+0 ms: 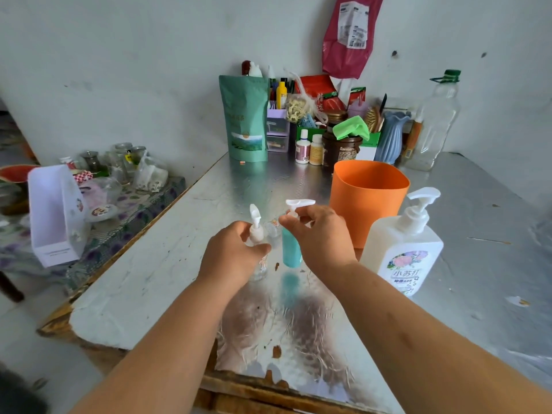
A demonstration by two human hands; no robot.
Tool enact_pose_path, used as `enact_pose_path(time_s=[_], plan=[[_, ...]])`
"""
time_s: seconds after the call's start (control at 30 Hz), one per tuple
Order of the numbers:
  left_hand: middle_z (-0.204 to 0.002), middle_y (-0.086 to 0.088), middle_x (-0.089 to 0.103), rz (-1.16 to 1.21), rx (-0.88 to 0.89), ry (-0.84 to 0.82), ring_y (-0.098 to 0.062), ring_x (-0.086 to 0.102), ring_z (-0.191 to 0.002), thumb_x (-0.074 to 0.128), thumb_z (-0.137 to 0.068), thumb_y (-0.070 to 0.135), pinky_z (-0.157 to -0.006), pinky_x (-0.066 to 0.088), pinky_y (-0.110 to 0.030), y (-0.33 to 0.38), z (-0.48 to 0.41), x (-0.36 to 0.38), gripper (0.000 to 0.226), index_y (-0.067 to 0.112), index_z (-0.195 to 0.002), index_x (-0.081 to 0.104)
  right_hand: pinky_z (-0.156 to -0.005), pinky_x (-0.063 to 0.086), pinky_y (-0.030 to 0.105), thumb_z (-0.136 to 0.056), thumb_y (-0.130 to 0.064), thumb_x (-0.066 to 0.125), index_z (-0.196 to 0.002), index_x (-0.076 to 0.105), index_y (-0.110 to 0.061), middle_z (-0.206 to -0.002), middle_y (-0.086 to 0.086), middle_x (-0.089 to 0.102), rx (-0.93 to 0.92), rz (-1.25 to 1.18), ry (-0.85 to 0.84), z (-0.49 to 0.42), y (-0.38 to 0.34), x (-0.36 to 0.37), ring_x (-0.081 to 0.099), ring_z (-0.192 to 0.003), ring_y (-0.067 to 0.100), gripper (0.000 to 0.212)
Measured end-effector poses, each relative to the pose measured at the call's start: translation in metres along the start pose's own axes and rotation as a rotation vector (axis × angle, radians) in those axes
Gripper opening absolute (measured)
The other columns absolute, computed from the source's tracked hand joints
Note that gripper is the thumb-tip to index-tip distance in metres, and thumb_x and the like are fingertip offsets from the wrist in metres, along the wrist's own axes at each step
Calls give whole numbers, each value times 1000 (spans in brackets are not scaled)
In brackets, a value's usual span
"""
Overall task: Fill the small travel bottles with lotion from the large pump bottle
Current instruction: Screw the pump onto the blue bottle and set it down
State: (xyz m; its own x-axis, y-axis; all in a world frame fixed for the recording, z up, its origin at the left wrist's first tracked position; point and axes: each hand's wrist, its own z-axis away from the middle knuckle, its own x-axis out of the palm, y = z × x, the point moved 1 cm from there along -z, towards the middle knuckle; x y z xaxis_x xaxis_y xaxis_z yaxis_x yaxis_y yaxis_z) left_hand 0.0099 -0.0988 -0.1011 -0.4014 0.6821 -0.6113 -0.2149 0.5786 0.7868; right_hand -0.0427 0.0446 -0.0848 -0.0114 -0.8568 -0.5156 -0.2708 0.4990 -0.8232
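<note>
Foil-covered table [167,249] is carrying everything: we are pinching the teal travel bottle [291,249] at its pump collar with our right hand [322,234] and curling our left hand [233,252] round the clear travel bottle [256,231] just beside it. The large pump bottle [403,246] is standing near, to the right.

Glossy plastic pump bottle [401,249]; shiny, wrinkled foil tabletop [298,180].

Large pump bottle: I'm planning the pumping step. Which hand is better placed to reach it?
Probably right. The large pump bottle stands just right of the right hand, which pinches the teal bottle at its neck. The left hand grips the clear bottle farther away and would have to cross over.
</note>
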Motion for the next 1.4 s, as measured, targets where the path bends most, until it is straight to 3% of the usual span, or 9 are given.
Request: enact_pose_path(time_s=[0.13, 0.3, 0.53, 0.77, 0.87, 1.0, 1.2, 1.3, 1.4], plan=[[-89, -1, 70, 25, -2, 59, -21, 65, -79, 71, -84, 30, -67, 47, -29, 7, -10, -8, 16, 22, -98, 69, -94, 49, 43, -84, -50, 65, -115, 67, -19, -112, 0, 63, 12, 2, -21, -10, -4, 7, 54, -110, 25, 44], [-96, 0, 70, 61, -17, 52, -21, 65, -83, 73, -84, 32, -74, 50, -30, 2, -22, -19, 23, 23, -105, 70, -96, 48, 42, -84, -51, 65, -116, 66, -21, -112, 0, 64, 22, 15, -54, -18, -12, 24, 54, -110, 26, 44], [-69, 2, 59, 124, -30, 35, -15, 52, -62, 72, -84, 41, -56, 37, -25, -2, -39, -29, 26, 17, -96, 72, -93, 49, 40, -82, -51, 68, -115, 69, -17, -107, -2, 66, 10, 1, -71, -22, -20, 46, 55, -108, 25, 47], [-108, -5, 70, 197, -40, 100, -22, 63, -98, 66, -90, 35, -78, 47, -29, -4, -42, -28, 33, 16, -117, 69, -94, 49, 39, -81, -47, 71, -117, 66, -18, -98, -8, 63, 59, 18, -123, -24, -15, 55, 54, -113, 24, 47], [-108, -6, 69, 193, -31, 89, -22, 63, -97, 63, -92, 36, -79, 49, -31, -5, -40, -28, 36, 14, -120, 66, -96, 49, 40, -80, -46, 71, -129, 58, -21, -113, -5, 63, 65, 102, -190, -24, -11, 51, 52, -116, 22, 56], [-111, -4, 67, 159, -23, 76, -22, 62, -98, 66, -89, 40, -81, 49, -35, -5, -35, -29, 42, 13, -121, 61, -95, 51, 36, -87, -17, 59, -139, 46, -23, -134, -1, 50, 110, 162, -315, -24, -3, 31, 50, -115, 20, 54], [-141, -1, 49, 183, 21, 129, -17, 51, -120, 63, -88, 46, -92, 41, -31, -1, -16, -30, 61, 24, -141, 43, -109, 33, 44, -93, -16, 43, -145, 33, -25, -152, 10, 25, 149, 729, -232, -15, 17, 20, 27, -135, 36, 53], [-144, -1, 44, 196, 106, 224, -15, 41, -132, 62, -88, 45, -98, 34, -26, 4, -3, -31, 60, 23, -141, 43, -101, 38, 42, -98, -19, 44, -139, 45, -22, -143, 11, 36, 90, 887, -374, -10, 25, 23, 36, -131, 36, 41], [-138, 0, 47, 183, 259, 357, -14, 42, -130, 63, -89, 39, -104, 33, -25, 11, 8, -34, 55, 17, -137, 46, -90, 45, 37, -96, -18, 48, -138, 45, -18, -138, 8, 38, 106, 959, -329, -9, 39, 26, 49, -119, 33, 42]])
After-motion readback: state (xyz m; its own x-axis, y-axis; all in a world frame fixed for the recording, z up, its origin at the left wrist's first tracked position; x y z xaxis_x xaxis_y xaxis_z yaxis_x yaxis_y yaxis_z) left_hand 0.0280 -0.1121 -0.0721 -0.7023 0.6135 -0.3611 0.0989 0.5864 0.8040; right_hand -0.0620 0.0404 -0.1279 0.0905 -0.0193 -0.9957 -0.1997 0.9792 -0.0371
